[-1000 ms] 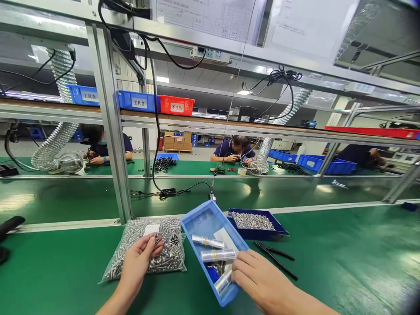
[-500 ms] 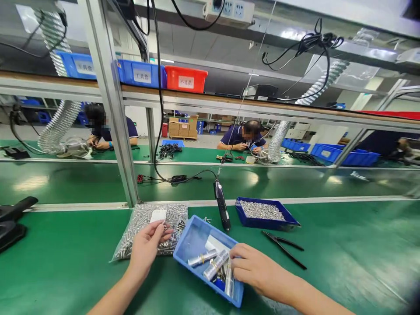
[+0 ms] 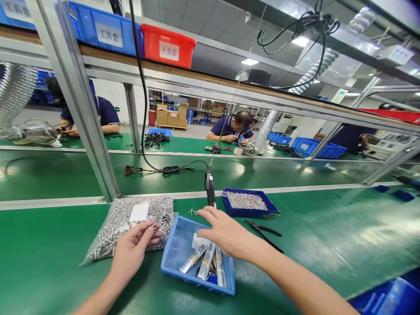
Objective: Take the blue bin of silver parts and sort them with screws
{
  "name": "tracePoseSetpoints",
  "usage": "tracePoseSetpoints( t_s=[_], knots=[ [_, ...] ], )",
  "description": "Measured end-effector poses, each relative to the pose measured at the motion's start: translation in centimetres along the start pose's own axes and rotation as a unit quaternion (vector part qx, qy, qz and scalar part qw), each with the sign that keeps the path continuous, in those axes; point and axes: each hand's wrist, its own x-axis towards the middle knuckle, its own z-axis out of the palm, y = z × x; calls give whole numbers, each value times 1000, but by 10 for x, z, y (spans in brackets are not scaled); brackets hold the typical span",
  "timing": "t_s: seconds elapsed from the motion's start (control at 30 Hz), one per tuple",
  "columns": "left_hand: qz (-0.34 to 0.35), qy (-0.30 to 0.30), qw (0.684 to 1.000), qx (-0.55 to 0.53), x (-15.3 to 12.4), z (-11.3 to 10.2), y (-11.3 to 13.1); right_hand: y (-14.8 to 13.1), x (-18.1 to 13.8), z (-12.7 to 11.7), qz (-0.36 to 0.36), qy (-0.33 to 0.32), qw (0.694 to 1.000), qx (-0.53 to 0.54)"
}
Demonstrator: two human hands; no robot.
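My left hand (image 3: 131,249) pinches a small screw (image 3: 155,227) at its fingertips, over the near edge of the clear bag of screws (image 3: 114,223). My right hand (image 3: 226,232) hovers spread over the light blue bin (image 3: 173,258) holding silver tubes (image 3: 206,262). Just beyond lie black pliers (image 3: 262,229), the electric screwdriver (image 3: 210,189) and a dark blue tray of screws (image 3: 247,203) on the green surface (image 3: 328,227).

Left hand (image 3: 133,245) on screw bag (image 3: 126,221); right hand (image 3: 226,232) over blue bin (image 3: 173,258).
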Motion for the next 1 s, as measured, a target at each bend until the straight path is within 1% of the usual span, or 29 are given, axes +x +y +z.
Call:
tracePoseSetpoints(
  t_s=[0.1,0.17,0.27,0.4,0.53,0.63,0.77,0.87,0.93,1.0],
  knots=[
    [-7,3,1000,2,2,0,-2,1,27,5,-2,-37,999,9],
    [-12,6,1000,5,3,1,-2,2,39,8,-1,-60,998,16],
    [-12,4,1000,28,3,1,-3,5,46,11,4,-80,996,24],
    [-7,-22,998,63,4,-4,-11,7,48,18,11,-75,997,30],
    [-4,-37,995,90,7,-14,-27,13,49,28,-1,-54,997,46],
    [-12,-45,993,112,7,-20,-33,25,48,26,-38,-20,996,73],
    [-12,-37,993,115,6,-19,-30,44,44,11,-85,65,987,120],
    [-8,-32,993,112,5,-14,-26,50,46,9,-106,122,973,163],
    [-1,-22,994,109,5,-11,-25,47,49,14,-121,132,967,179],
    [6,-9,994,106,4,-9,-24,43,53,22,-131,124,967,179]
  ],
)
